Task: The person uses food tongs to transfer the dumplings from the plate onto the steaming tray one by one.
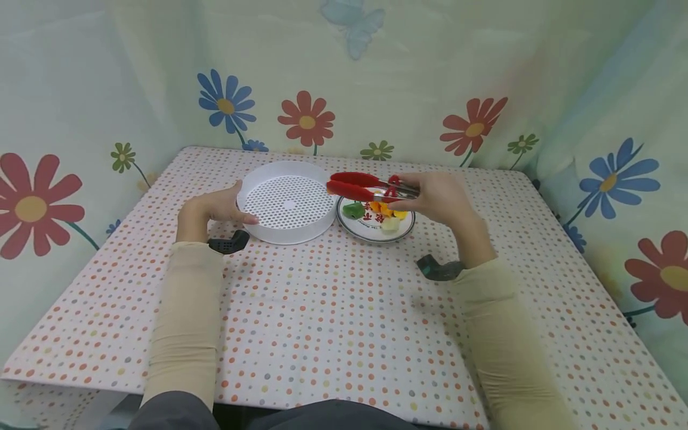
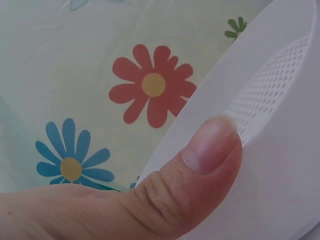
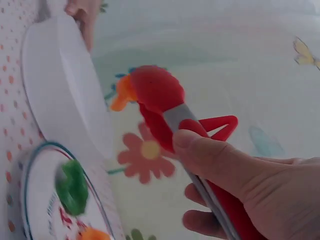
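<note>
Noted nearest the body: beige sleeves stretched over a dotted tablecloth, with dark wrist cameras fitted, presumably for close views of each hand's work. Found left hand gripping the left side of a white perforated tray, thumb laid over the rim, other fingers outside the wall and partly hidden; judged a light hold, probably to stop sliding. Found right hand curled closely around red-tipped tongs, thumb pressed above, fingers wrapped beneath, likely to keep steady pressure at the tips. Saw in right wrist view an orange piece pinched at those tips. Held roughly level above the right rim of the tray, apparently high enough to clear both vessels. Located plate just right of tray; contact at edges uncertain. Logged on plate: green piece, orange pieces and pale piece, loosely grouped. Read side-by-side placement as keeping both vessels within easy reach. Recorded farthest off: flowered backdrop behind the table, perhaps to screen the room.
</note>
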Motion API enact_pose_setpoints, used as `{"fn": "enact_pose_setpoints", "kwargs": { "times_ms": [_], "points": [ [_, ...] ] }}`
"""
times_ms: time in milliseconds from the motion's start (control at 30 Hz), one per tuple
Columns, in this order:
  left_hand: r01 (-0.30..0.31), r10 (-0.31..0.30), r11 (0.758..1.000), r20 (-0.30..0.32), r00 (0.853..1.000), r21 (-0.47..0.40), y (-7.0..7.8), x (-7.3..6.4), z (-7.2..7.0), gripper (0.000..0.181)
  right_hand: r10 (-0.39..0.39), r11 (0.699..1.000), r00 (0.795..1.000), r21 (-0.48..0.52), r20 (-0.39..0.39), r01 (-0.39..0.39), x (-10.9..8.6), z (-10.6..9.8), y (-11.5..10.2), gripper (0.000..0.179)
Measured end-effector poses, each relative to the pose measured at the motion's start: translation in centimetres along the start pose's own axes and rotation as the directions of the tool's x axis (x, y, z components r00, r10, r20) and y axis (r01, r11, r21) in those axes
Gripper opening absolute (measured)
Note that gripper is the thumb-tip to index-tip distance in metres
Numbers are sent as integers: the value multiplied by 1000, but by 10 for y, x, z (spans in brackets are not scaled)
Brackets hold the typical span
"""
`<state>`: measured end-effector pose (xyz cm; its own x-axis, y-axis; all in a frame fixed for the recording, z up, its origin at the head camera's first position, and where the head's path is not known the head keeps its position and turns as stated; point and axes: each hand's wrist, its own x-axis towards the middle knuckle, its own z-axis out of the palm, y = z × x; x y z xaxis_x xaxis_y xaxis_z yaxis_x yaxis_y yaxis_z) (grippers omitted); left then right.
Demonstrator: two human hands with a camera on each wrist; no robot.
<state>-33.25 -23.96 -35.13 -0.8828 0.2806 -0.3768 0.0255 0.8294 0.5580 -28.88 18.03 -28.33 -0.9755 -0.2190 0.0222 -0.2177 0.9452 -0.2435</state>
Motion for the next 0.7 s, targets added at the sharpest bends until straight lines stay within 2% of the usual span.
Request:
{"fn": "enact_pose_setpoints", "kwargs": {
  "times_ms": [133, 267, 433, 533, 700],
  "points": [
    [-3, 3, 1000, -11, 1000, -21, -2, 2, 2, 123, -84, 994, 996, -67, -16, 83, 26, 30, -53, 74],
    [-2, 1, 999, -11, 1000, -43, -2, 6, 8, 122, -163, 980, 986, -119, -23, 160, 47, 65, -86, 67],
    [3, -4, 999, -16, 1000, -55, 2, 10, 9, 120, -224, 965, 971, -159, -80, 210, 61, 91, -102, 61],
    [8, -9, 998, -31, 999, -57, 2, 10, 6, 120, -236, 962, 967, -168, -101, 217, 66, 95, -109, 61],
    [13, -16, 997, -38, 999, -76, -2, 5, 0, 120, -227, 962, 971, -170, -75, 212, 71, 97, -121, 63]
  ]
}}
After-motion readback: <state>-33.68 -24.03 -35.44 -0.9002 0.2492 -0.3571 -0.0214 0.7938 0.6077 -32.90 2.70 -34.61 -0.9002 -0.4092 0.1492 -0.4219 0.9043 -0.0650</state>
